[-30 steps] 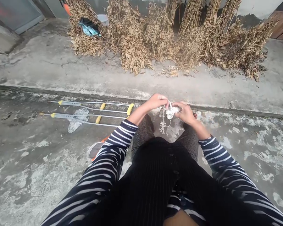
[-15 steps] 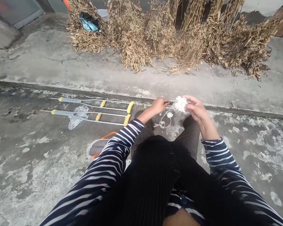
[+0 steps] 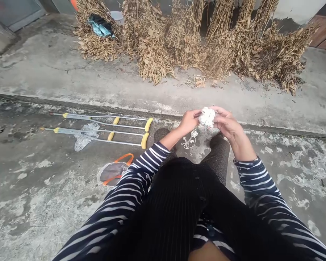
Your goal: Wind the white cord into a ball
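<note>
A ball of white cord (image 3: pixel 207 117) is between my two hands, above the ground and in front of my knees. My right hand (image 3: pixel 227 122) grips its right side with curled fingers. From the left, my left hand (image 3: pixel 190 120) reaches it with closed fingertips at its edge; whether they pinch a strand of the cord is hard to see. Below, on the ground between my feet, lies a smaller bundle of white cord (image 3: pixel 194 133) with a loose, tangled length (image 3: pixel 188 143) beside it.
Two crutches (image 3: pixel 105 132) with yellow pads lie to the left, a clear plastic bag (image 3: pixel 84 137) under them. Nearer me is a mesh bag (image 3: pixel 111 172) with orange handles. A concrete step (image 3: pixel 111 88) runs across, with dried plant stalks (image 3: pixel 163 47) along the wall.
My left hand has moved right and up to the cord ball, from which it was apart before. My right hand keeps its hold. The view has shifted slightly.
</note>
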`<state>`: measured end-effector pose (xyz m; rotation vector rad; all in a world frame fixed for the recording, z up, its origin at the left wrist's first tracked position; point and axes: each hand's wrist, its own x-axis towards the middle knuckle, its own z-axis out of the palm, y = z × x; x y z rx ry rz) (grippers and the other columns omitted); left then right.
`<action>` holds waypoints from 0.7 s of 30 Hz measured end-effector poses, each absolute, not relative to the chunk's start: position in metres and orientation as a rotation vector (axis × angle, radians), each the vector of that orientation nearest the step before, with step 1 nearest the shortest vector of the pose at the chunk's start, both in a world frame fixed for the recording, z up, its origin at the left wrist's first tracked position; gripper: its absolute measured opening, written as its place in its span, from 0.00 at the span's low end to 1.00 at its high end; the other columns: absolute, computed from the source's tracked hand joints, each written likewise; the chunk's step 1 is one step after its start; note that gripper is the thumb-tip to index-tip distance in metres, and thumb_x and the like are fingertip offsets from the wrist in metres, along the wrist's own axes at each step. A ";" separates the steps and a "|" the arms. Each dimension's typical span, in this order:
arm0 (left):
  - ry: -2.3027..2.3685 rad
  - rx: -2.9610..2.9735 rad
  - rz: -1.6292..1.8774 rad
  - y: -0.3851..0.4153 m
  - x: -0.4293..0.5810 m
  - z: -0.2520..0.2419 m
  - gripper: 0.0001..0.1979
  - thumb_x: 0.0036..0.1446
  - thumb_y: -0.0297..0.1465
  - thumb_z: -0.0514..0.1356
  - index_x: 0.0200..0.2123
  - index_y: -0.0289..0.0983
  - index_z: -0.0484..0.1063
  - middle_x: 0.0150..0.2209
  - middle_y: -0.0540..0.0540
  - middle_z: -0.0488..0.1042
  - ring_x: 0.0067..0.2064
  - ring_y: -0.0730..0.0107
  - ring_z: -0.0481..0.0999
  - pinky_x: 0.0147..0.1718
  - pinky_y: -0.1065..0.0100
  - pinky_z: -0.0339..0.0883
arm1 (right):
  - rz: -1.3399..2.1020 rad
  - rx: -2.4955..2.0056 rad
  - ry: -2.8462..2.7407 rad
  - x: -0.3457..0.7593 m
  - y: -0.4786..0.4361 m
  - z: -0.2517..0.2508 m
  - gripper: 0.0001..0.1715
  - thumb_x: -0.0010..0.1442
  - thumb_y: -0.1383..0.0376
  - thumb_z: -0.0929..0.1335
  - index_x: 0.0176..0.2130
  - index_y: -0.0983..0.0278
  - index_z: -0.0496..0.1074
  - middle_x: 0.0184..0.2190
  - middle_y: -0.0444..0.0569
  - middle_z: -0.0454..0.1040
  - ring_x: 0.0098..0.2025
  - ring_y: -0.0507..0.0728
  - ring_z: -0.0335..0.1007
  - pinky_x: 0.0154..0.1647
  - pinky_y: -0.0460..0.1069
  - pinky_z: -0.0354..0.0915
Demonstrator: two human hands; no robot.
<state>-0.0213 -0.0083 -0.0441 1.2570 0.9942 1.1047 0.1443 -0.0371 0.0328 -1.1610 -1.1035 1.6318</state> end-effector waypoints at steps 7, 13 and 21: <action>1.354 1.659 1.012 -0.023 -0.031 -0.025 0.14 0.57 0.19 0.61 0.43 0.32 0.85 0.37 0.42 0.85 0.35 0.64 0.79 0.35 0.68 0.68 | 1.502 -1.170 -1.189 0.125 -0.063 0.022 0.29 0.51 0.61 0.76 0.53 0.53 0.75 0.59 0.48 0.73 0.53 0.61 0.74 0.39 0.55 0.82; 1.273 1.563 0.973 -0.024 -0.032 -0.036 0.16 0.56 0.16 0.57 0.39 0.31 0.84 0.33 0.46 0.84 0.26 0.73 0.73 0.29 0.73 0.64 | 1.602 -1.119 -0.942 0.122 -0.064 0.010 0.29 0.46 0.65 0.76 0.50 0.55 0.78 0.49 0.46 0.78 0.41 0.55 0.75 0.39 0.53 0.80; 1.285 1.682 1.022 -0.025 -0.038 -0.048 0.10 0.57 0.20 0.60 0.35 0.31 0.83 0.31 0.45 0.83 0.30 0.70 0.74 0.30 0.72 0.63 | 1.581 -1.144 -0.896 0.115 -0.068 0.010 0.30 0.43 0.60 0.82 0.46 0.56 0.77 0.43 0.44 0.77 0.39 0.53 0.74 0.34 0.47 0.78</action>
